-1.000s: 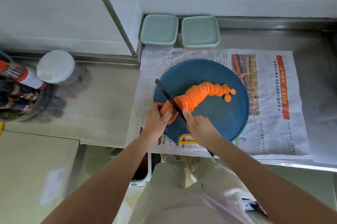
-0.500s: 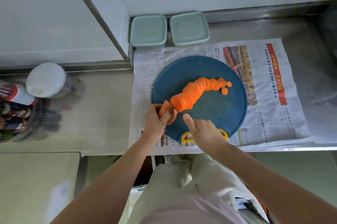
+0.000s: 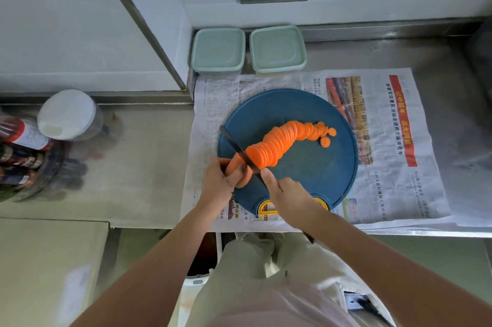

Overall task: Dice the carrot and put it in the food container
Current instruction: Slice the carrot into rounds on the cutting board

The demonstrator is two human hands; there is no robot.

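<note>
- I am holding the last uncut stub of the carrot (image 3: 237, 166) with my left hand (image 3: 217, 184), fingers curled round it, at the lower left edge of the blue cutting board (image 3: 314, 180) in the centre of the frame.
- My right hand (image 3: 290, 193) is gripping the knife (image 3: 238, 149). The handle is hidden in my fist and the forefinger is lying along the blade, which is standing between the stub and the slices (image 3: 282, 140).
- Most of the carrot is lying as thin rounds, leaning one on another toward the upper right of the board.
- I am judging the slicing nearly done, but the dicing is not yet begun: no rounds are cut into cubes.
- The left food container (image 3: 218, 50) and the right food container (image 3: 278, 49) are waiting at the upper middle with their lids on, so the filling is all left to do.
</note>
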